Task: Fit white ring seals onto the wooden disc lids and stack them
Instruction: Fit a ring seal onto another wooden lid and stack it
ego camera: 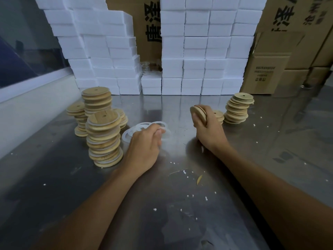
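Right hand (pixel 207 127) near the middle of the steel tabletop (pixel 180 204), slightly toward its far edge, fingers curled round a small bundle of wooden disc lids (pixel 198 112) held on edge, heel of the hand down on the metal. Left hand (pixel 144 143) just left of it, thumb and fingertips pinching at a loose heap of white ring seals (pixel 131 133) lying flat on the surface; which ring is actually caught, impossible to tell.

Toward the left edge, four leaning stacks of finished lids (pixel 104 139), white seals showing between the wooden layers, the nearest one tallest and tilting, almost touching the left wrist. Toward the right, near the far edge, a stack of bare lids (pixel 237 110) without seals, and a low pile of a few more lids (pixel 219 115) half hidden behind the right hand.

Along the far edge, a wall of white foam boxes (pixel 198 60) piled high, split by a gap showing a printed cardboard carton (pixel 144 33); more brown cartons (pixel 270 69) at the far right corner. White foam crumbs (pixel 183 171) scattered across the near half of the tabletop. Pale wall ledge (pixel 36 105) running along the left edge.
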A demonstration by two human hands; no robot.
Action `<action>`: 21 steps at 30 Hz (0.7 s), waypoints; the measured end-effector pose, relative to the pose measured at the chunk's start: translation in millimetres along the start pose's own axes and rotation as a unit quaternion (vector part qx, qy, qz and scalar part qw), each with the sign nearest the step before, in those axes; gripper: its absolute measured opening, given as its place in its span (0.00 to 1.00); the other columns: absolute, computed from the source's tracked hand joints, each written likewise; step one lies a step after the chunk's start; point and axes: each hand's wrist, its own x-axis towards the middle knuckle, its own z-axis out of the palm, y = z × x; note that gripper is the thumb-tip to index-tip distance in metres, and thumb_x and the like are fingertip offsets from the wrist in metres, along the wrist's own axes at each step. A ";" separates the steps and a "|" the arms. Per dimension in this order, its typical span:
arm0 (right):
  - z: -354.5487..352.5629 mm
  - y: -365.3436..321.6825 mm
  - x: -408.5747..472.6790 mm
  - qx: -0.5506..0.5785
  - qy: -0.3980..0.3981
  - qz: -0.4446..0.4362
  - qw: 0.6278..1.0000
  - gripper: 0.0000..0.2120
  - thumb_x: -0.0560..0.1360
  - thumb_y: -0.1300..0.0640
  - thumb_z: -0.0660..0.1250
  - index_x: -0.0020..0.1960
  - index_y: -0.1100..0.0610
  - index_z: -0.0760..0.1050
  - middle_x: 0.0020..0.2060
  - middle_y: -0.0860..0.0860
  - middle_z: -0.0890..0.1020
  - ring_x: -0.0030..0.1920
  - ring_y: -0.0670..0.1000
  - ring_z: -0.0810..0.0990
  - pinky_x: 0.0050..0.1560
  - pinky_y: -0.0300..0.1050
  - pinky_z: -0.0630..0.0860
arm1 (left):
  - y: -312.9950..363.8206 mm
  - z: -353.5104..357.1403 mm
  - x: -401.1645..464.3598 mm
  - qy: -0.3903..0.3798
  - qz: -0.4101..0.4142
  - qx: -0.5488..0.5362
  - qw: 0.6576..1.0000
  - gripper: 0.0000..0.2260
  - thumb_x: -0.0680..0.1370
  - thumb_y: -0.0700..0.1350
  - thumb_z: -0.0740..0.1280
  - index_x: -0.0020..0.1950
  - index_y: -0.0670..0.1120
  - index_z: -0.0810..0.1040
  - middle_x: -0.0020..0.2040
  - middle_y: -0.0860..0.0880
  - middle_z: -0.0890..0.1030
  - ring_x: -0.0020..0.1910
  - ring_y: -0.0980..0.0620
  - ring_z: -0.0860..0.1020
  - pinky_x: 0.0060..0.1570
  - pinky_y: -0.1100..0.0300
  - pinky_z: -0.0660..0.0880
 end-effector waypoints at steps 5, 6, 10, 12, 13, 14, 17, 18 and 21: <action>-2.4 1.8 -9.0 0.165 -0.016 0.117 0.979 0.19 0.75 0.70 0.61 0.53 0.48 0.77 0.46 0.50 0.81 0.35 0.44 0.78 0.33 0.36 0.77 | 10.9 0.6 -0.7 0.007 -0.096 -0.149 0.984 0.10 0.84 0.44 0.55 0.50 0.45 0.75 0.30 0.51 0.79 0.26 0.62 0.72 0.35 0.60 0.69; -1.7 1.0 -11.9 0.172 -0.020 0.116 0.978 0.19 0.74 0.71 0.62 0.52 0.48 0.78 0.45 0.50 0.81 0.36 0.44 0.79 0.34 0.36 0.78 | 15.6 0.6 0.2 0.012 -0.113 -0.180 0.977 0.09 0.84 0.44 0.55 0.48 0.46 0.73 0.29 0.50 0.79 0.23 0.60 0.71 0.31 0.61 0.68; 0.8 -5.2 -18.8 0.157 -0.034 0.099 0.982 0.20 0.71 0.72 0.63 0.54 0.51 0.78 0.46 0.49 0.82 0.36 0.45 0.80 0.37 0.41 0.82 | 29.2 -5.4 3.1 0.016 -0.186 -0.324 0.927 0.11 0.84 0.41 0.56 0.43 0.43 0.70 0.31 0.46 0.78 0.19 0.52 0.66 0.23 0.60 0.67; 0.1 -6.8 -20.4 0.130 -0.044 0.082 0.987 0.21 0.70 0.72 0.65 0.57 0.52 0.78 0.46 0.47 0.82 0.39 0.44 0.81 0.42 0.39 0.82 | 32.9 -10.3 5.4 0.007 -0.224 -0.414 0.882 0.12 0.83 0.39 0.57 0.41 0.42 0.73 0.34 0.47 0.78 0.20 0.53 0.64 0.23 0.60 0.67; -0.2 -8.0 -21.5 0.104 -0.053 0.064 0.991 0.22 0.69 0.72 0.66 0.58 0.53 0.78 0.47 0.47 0.82 0.41 0.41 0.81 0.44 0.35 0.80 | 34.3 -12.8 6.6 0.003 -0.247 -0.454 0.856 0.13 0.83 0.39 0.58 0.39 0.43 0.74 0.34 0.49 0.78 0.20 0.53 0.63 0.23 0.61 0.67; -0.4 -9.8 -22.5 0.075 -0.065 0.044 0.994 0.23 0.68 0.72 0.67 0.58 0.53 0.78 0.48 0.47 0.82 0.44 0.38 0.80 0.46 0.30 0.77 | 35.4 -14.4 8.0 0.000 -0.269 -0.482 0.834 0.14 0.82 0.39 0.59 0.38 0.44 0.76 0.35 0.50 0.78 0.20 0.54 0.63 0.23 0.61 0.66; 0.2 -15.4 -25.2 0.046 -0.092 0.020 0.994 0.27 0.66 0.73 0.67 0.61 0.53 0.77 0.56 0.53 0.79 0.53 0.45 0.80 0.52 0.34 0.76 | 36.2 -13.4 8.9 -0.020 -0.319 -0.471 0.822 0.13 0.81 0.41 0.62 0.37 0.47 0.79 0.40 0.48 0.78 0.30 0.53 0.72 0.26 0.61 0.68; 0.6 -18.7 -26.6 0.059 -0.101 0.025 0.993 0.28 0.66 0.73 0.66 0.62 0.53 0.77 0.58 0.55 0.78 0.52 0.48 0.81 0.51 0.39 0.78 | 35.6 -11.9 8.1 -0.025 -0.331 -0.448 0.830 0.12 0.81 0.43 0.63 0.38 0.47 0.80 0.43 0.48 0.79 0.37 0.52 0.75 0.28 0.61 0.69; 2.8 -29.9 -31.3 0.134 -0.142 0.055 0.979 0.25 0.66 0.69 0.63 0.60 0.54 0.78 0.59 0.58 0.77 0.47 0.53 0.81 0.42 0.45 0.79 | 34.3 -9.7 5.5 -0.019 -0.362 -0.410 0.837 0.10 0.81 0.45 0.63 0.44 0.46 0.82 0.48 0.48 0.81 0.48 0.48 0.80 0.32 0.58 0.73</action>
